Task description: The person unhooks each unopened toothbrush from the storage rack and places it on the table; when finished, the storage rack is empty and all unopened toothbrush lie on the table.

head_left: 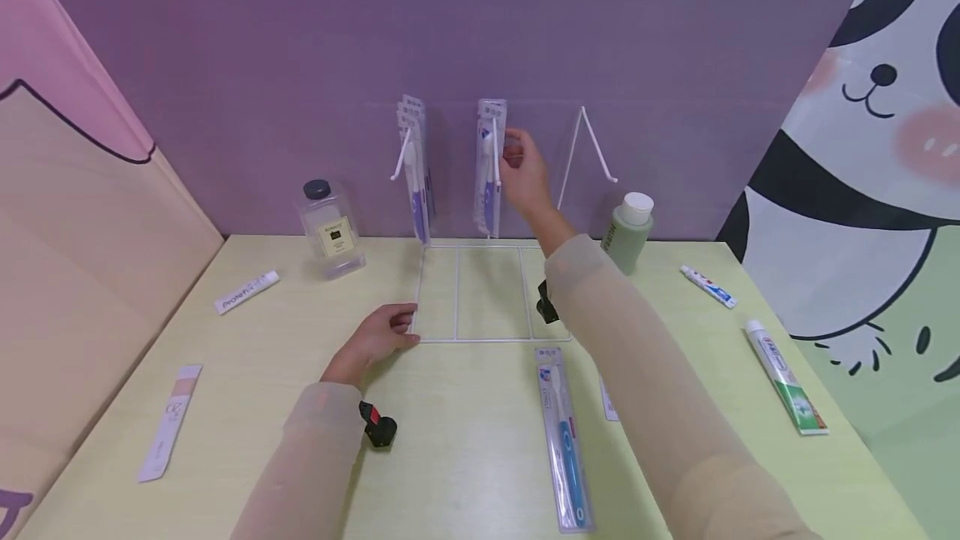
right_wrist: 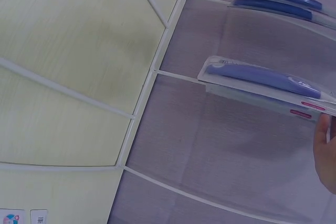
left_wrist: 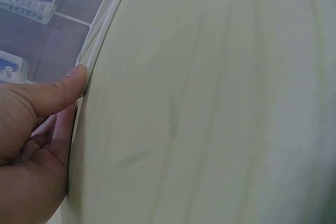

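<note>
A white wire display rack (head_left: 487, 341) lies with its base on the table, its hooks rising at the back. My left hand (head_left: 381, 333) pinches the base's front left corner; in the left wrist view the thumb (left_wrist: 76, 85) presses on the wire. On the middle hook hangs a packaged toothbrush (head_left: 486, 207) with a purple-blue handle. My right hand (head_left: 527, 177) holds this pack's right edge with bent fingers; only part of that hand (right_wrist: 326, 153) shows in the right wrist view. Several packaged toothbrushes (head_left: 417, 190) hang on the left hook. The right hook (head_left: 596, 144) bears nothing.
Before the rack lies another packaged toothbrush (head_left: 566, 457), beside a pack partly hidden by my right sleeve. A clear bottle (head_left: 333, 232) and a green bottle (head_left: 628, 236) flank the rack. Toothpaste tubes (head_left: 787, 382) and small packs (head_left: 171, 423) lie towards the sides.
</note>
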A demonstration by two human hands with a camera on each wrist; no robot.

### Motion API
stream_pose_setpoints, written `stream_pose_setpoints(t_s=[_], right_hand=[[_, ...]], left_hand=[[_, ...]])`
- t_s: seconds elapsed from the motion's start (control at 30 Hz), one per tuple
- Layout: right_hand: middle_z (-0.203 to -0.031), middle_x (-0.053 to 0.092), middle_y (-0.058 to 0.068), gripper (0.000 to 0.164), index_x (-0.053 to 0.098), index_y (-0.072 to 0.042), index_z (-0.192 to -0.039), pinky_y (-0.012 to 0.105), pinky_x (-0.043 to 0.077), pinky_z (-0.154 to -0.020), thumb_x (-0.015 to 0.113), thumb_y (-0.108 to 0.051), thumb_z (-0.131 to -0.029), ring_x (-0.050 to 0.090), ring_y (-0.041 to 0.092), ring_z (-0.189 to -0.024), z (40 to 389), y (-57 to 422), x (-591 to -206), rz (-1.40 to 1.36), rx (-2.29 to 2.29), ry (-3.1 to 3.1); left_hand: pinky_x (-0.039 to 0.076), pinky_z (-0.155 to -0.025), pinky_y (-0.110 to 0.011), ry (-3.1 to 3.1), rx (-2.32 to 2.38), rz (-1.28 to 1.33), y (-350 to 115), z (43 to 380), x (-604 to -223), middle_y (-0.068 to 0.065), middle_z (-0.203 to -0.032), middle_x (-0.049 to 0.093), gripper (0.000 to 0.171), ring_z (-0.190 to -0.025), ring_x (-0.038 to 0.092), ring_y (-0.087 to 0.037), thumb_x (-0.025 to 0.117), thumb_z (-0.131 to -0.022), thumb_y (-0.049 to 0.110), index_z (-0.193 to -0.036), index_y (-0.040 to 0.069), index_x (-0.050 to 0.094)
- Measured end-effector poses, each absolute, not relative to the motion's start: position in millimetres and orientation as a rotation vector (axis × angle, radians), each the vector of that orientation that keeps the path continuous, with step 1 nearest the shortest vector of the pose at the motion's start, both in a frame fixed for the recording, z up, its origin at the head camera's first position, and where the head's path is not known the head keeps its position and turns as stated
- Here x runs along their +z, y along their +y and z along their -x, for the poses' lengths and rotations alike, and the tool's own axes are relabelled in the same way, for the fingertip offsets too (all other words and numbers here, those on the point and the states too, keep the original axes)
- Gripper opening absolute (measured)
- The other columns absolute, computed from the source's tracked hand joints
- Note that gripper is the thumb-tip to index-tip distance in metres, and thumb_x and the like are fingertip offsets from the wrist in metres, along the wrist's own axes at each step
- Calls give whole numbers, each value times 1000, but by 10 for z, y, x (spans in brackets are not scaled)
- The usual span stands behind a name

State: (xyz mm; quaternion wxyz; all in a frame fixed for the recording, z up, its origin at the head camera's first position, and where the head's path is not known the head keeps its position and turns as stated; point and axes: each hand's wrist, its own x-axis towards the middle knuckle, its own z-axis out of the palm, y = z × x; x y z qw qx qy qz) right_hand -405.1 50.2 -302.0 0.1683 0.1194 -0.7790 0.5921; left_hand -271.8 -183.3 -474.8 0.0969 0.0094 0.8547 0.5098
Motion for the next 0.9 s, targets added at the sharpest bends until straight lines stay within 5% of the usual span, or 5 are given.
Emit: stream_pose_setpoints(t_s=[0.5,0.9], right_hand=[[-98,52,12,43,45,-11,-125,32,49,-69,53,3,-86,52,24,-84,3826,858,-2971,-447,1733,-2179],[-97,49,17,53,32,-2,-130,39,53,-65,51,13,-82,54,22,-78,3240,1133,-3224,-464,2131,-2302]], left_hand=[[37,-94,-36,2514,1523,-28,-1822,2696,-4702,-19,-121,48,58,-110,45,-28,68,-78,-2,-131,0,44],[37,-94,-36,2494,1555,-50,-1823,2694,-4713,-20,-124,46,58,-111,45,-29,67,-78,-3,-131,-3,43]])
